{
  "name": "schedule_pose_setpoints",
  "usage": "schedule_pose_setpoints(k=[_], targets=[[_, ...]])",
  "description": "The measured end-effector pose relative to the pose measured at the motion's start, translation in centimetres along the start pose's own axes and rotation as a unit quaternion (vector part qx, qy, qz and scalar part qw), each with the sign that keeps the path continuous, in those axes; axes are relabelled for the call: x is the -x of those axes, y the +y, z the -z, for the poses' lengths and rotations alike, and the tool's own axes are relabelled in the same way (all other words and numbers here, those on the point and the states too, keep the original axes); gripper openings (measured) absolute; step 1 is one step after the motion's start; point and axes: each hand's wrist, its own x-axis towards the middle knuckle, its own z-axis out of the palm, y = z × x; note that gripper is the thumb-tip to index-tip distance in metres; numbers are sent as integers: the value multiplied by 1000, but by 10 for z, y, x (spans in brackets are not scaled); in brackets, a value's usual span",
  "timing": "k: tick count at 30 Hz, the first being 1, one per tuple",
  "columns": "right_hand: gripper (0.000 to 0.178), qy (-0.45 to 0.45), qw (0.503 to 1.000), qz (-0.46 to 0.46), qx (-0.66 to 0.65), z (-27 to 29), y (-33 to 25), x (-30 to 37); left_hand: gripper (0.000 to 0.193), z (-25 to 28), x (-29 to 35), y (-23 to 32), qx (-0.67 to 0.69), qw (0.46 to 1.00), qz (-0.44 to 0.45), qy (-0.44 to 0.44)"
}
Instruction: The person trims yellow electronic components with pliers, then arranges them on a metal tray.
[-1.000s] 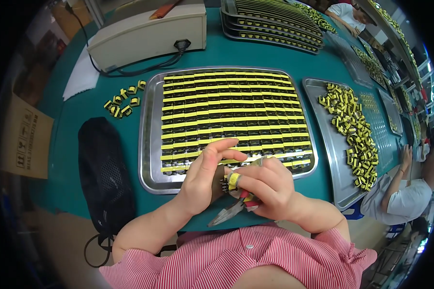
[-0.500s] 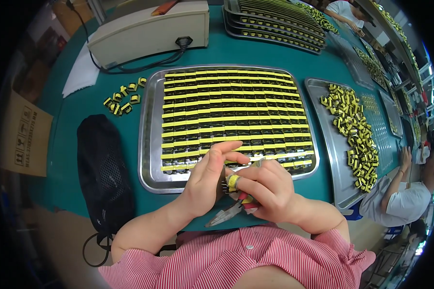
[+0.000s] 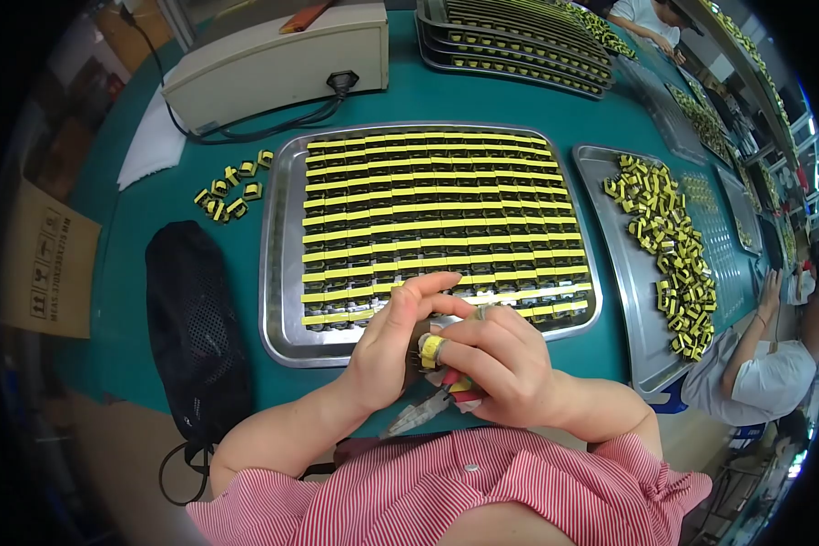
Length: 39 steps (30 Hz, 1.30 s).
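Component (image 3: 429,352): between both hands, by tray (image 3: 285,332) near rim
Right hand (image 3: 511,366): grip clasping component plus pliers (image 3: 422,411)
Left hand (image 3: 387,344): cupped alongside; grip, we can't tell
Change: component nudged slightly leftward; we'd say it's being repositioned, mid-handling

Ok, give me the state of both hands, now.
Left hand: partly curled beside the yellow-black part; grip can't be told.
Right hand: closed, holding pliers, the part at its fingertips.
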Motion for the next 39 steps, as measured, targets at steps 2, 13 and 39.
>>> schedule_pose_setpoints(k=[2, 13, 39], targets=[[38, -1, 1000, -3, 0, -1, 0, 1, 69, -1, 0, 2, -10, 1000, 5, 1], [41, 9, 1000, -6, -4, -4, -3, 2, 69, -9, 3, 1, -84, 996, -3, 34], [57, 4, 782, -359, -509, 25, 3, 0, 32, -6, 0, 12, -192, 948, -254, 26]])
